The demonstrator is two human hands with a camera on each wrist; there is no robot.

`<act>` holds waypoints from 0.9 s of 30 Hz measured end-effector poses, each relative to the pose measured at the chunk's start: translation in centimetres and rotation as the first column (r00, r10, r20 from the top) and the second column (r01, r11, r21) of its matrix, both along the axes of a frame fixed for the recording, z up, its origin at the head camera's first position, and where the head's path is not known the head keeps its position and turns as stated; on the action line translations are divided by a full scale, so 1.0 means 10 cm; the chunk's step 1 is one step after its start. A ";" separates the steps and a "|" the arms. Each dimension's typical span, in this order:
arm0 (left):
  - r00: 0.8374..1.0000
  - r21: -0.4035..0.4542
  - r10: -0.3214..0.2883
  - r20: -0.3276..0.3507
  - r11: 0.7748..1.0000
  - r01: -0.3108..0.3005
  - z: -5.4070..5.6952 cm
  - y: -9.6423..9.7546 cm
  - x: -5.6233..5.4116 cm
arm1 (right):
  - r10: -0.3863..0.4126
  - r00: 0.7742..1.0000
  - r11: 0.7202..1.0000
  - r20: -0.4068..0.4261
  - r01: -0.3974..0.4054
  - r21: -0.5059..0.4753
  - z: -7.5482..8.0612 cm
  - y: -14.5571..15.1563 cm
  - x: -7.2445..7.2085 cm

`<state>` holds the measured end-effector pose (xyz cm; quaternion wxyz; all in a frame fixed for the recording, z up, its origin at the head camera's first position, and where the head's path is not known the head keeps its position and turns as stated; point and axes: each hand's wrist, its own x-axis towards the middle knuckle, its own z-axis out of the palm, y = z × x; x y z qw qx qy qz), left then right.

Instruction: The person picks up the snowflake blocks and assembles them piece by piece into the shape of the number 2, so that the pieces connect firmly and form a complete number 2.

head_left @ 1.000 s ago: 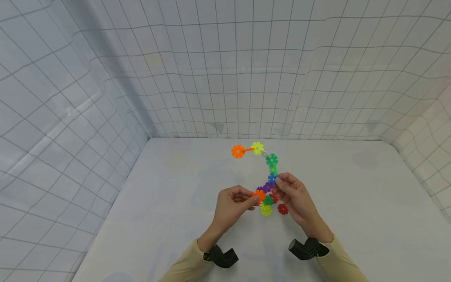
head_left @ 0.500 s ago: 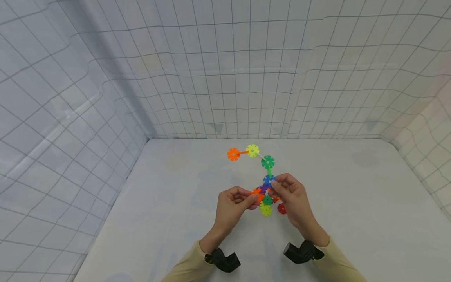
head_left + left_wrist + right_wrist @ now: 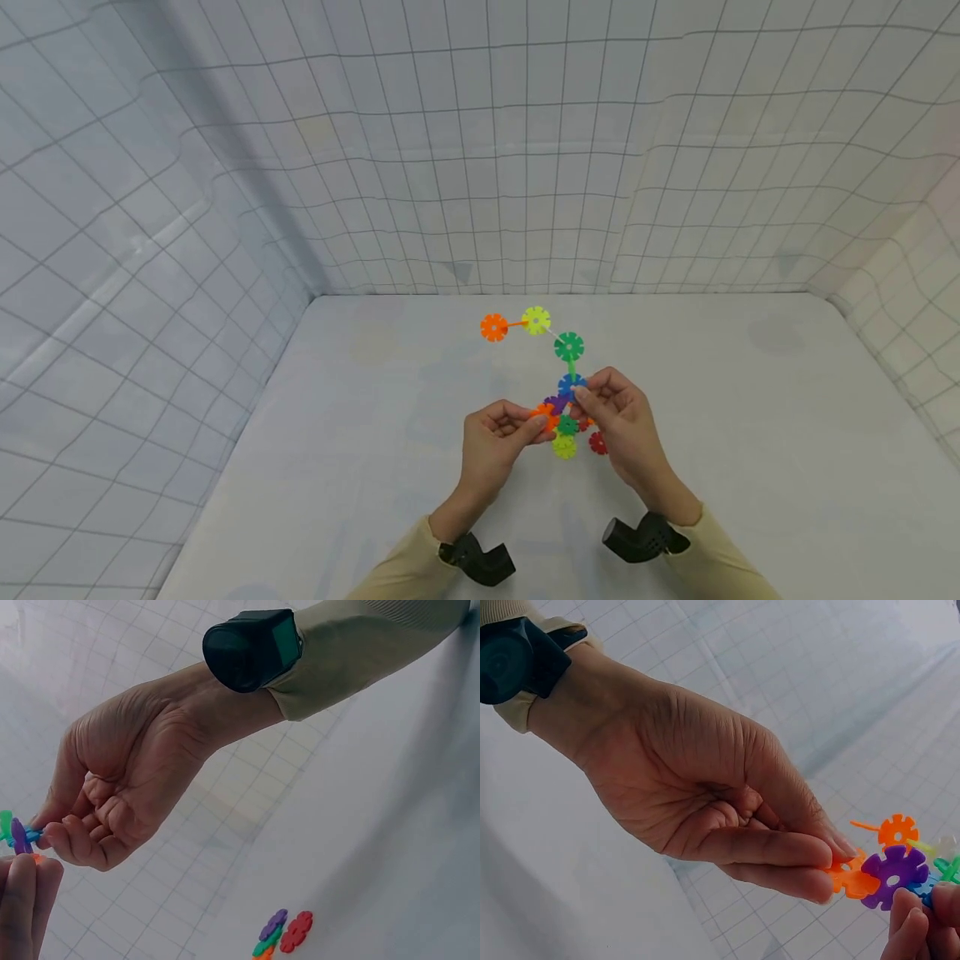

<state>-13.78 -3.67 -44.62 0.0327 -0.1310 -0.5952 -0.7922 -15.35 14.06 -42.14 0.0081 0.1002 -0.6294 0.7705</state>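
Observation:
My left hand pinches an orange snowflake disc between thumb and fingers. A purple disc joins onto it, tight against a blue disc. My right hand pinches the blue disc at its edge. From the blue disc a linked chain curves away above the table: light green, dark green, a clear piece, yellow, then orange discs ending at the far left one. Fingers partly hide the blue and near orange discs.
Loose snowflake discs lie below the hands on the white table: a green disc, yellow discs, a red disc and others partly covered. Grid-patterned cloth walls stand around the table.
My right hand and the chain have shifted slightly left, the blue disc now closer to the left hand's orange disc. The chain has turned a little. Both hands keep their holds.

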 end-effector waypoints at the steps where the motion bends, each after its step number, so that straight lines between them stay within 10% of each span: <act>1: 1.000 0.008 0.003 -0.013 1.000 -0.003 -0.01 0.00 0.00 | -0.003 1.000 1.000 -0.006 0.003 0.003 0.00 0.00 0.00; 11: 0.998 0.033 -0.005 -0.057 0.999 0.007 0.00 0.01 -0.02 | -0.019 0.999 0.999 -0.028 0.018 -0.028 -0.03 -0.02 0.02; 27: 0.992 -0.016 -0.066 0.111 0.998 0.069 0.02 -0.04 -0.04 | -0.049 0.999 0.995 -0.015 0.048 -0.090 0.02 0.04 -0.01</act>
